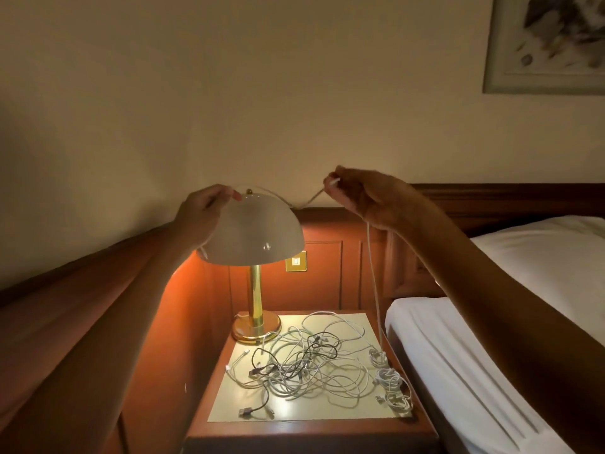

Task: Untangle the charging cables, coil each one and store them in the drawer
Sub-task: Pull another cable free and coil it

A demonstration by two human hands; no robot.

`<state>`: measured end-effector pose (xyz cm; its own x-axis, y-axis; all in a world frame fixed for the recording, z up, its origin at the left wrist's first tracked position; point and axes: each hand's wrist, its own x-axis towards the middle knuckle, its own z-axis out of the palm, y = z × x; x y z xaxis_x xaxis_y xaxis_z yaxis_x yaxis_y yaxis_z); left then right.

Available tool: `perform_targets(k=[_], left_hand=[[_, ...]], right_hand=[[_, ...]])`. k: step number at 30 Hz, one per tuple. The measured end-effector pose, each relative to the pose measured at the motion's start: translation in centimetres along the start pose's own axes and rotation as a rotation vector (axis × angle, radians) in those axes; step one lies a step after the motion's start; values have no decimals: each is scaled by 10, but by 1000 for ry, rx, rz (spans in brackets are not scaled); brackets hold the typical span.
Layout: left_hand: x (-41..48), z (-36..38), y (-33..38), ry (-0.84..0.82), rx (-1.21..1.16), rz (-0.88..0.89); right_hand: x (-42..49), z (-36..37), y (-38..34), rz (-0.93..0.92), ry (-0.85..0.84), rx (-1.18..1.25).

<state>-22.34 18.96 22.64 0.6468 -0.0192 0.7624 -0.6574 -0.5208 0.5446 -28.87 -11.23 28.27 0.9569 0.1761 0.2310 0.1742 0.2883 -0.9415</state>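
Note:
A tangled heap of white and black charging cables (301, 365) lies on the nightstand top (226, 411). Three small coiled white cables (391, 381) sit along its right edge. Both my hands are raised in front of the lamp shade with one white cable (373, 273) stretched between them. My right hand (363, 194) pinches it near its plug, and a long length hangs down from that hand to the nightstand. My left hand (206, 208) pinches the other part, whose end shows below my wrist. No drawer is visible.
A brass lamp (255, 290) with a white dome shade stands lit at the nightstand's back left, close under my hands. A bed with a white sheet (458, 365) and pillow is on the right. Wood panelling with a wall switch (295, 261) runs behind.

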Motion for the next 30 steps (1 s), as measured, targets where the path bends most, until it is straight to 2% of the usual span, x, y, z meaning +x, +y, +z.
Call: perform_targets(k=[1, 3, 5, 7, 9, 10, 13, 15, 17, 19, 23, 27, 29, 30], left_hand=[[0, 2, 3, 0, -8, 8], [-4, 5, 9, -28, -6, 5], [-12, 12, 20, -106, -6, 4], [-22, 23, 36, -227, -34, -3], [-32, 37, 52, -342, -49, 15], [-36, 46, 57, -390, -54, 33], [-47, 64, 66, -516, -195, 30], [-47, 71, 67, -532, -303, -22], [-48, 75, 66, -512, -342, -44], [-50, 75, 56, -490, -358, -77], [-69, 77, 23, -552, -301, -127], [-102, 93, -5, -609, -270, -163], [-109, 96, -8, -605, -323, -255], [-112, 97, -5, -609, -379, -316]], right_hand=[[-12, -2, 5, 36, -19, -186], [-35, -11, 14, 132, -20, -776], [-46, -26, 22, 189, 54, -1329], [-47, -40, 32, -27, 209, -1580], [-45, -42, 43, -251, 199, -1443], [-45, -37, 50, -263, 134, -1315], [-43, -24, 72, -139, -90, -1159], [-40, -20, 85, -37, -203, -988], [-39, -19, 89, -3, -225, -783], [-37, -22, 86, -51, -159, -692], [-27, -31, 69, -152, -83, -623], [-16, -37, 65, -135, -65, -613], [-12, -43, 71, -146, -31, -759], [-11, -46, 76, -184, -12, -922]])
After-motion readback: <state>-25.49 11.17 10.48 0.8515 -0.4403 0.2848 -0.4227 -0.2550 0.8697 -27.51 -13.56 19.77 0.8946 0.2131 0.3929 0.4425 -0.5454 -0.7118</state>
